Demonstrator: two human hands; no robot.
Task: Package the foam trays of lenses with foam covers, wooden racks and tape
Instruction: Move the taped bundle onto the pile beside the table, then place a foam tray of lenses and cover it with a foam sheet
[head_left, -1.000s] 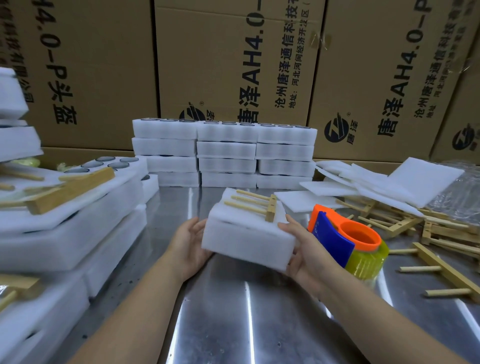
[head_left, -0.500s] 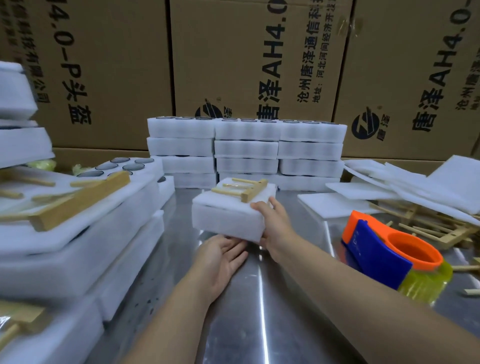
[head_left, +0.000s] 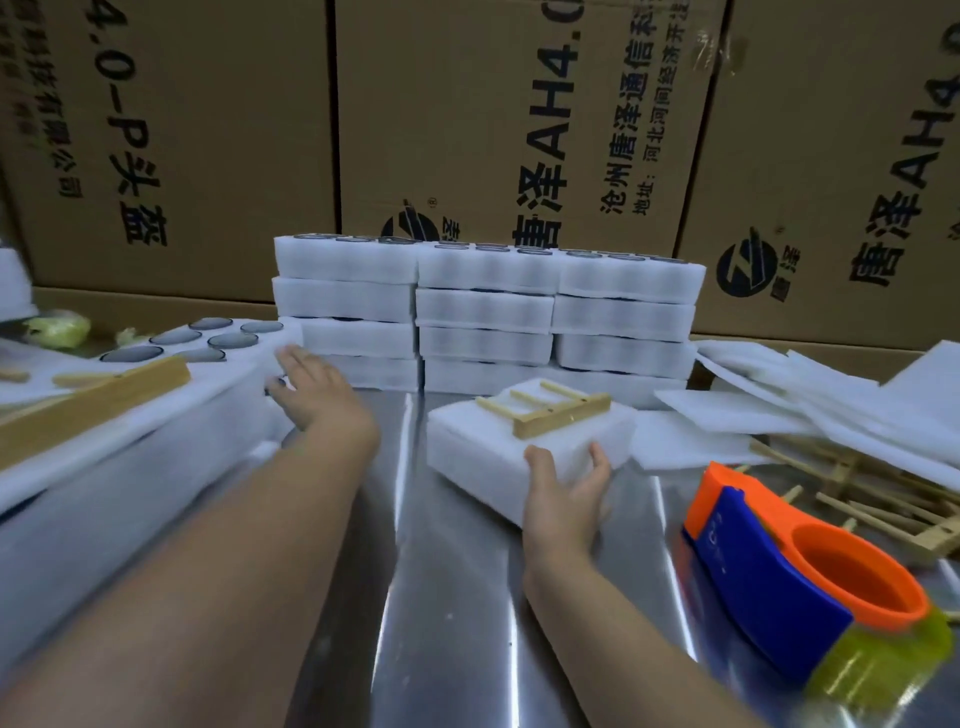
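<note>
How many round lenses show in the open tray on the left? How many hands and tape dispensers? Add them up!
Round lenses showing in the open tray: 6
Hands: 2, the left hand at the tray, the right hand holding the foam package
Orange and blue tape dispenser: 1
Total: 9

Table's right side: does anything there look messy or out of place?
Yes. The foam covers and wooden racks lie in a loose, overlapping heap, unlike the tidy tray stacks behind. The pack the right hand grips sits at an angle to them.
</note>
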